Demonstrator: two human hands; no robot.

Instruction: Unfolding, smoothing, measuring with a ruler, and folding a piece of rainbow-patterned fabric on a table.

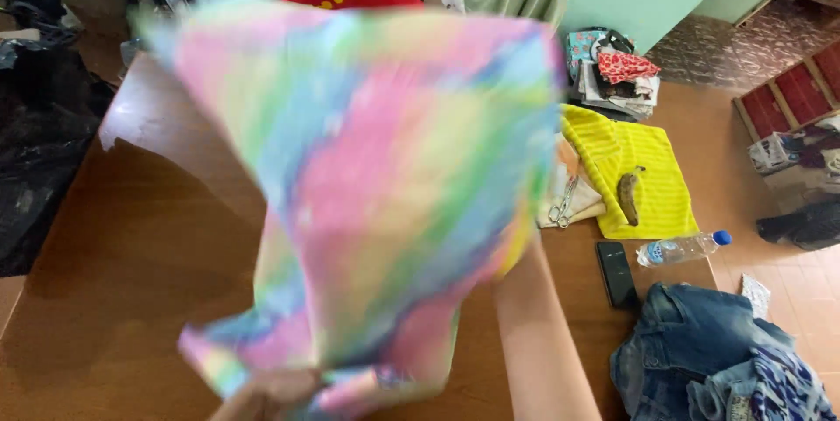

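A pastel rainbow-striped cloth is held up in the air over the wooden table and fills the middle of the view, blurred by motion. My left hand pinches its bottom corner at the lower edge of the frame. My right forearm rises from the bottom right and passes behind the cloth. My right hand is hidden by the fabric, so its grip cannot be seen.
On the table's right side lie a yellow towel with a dark banana, scissors, a black phone, a plastic bottle and denim clothes. Folded fabrics are piled behind. Black bags sit left.
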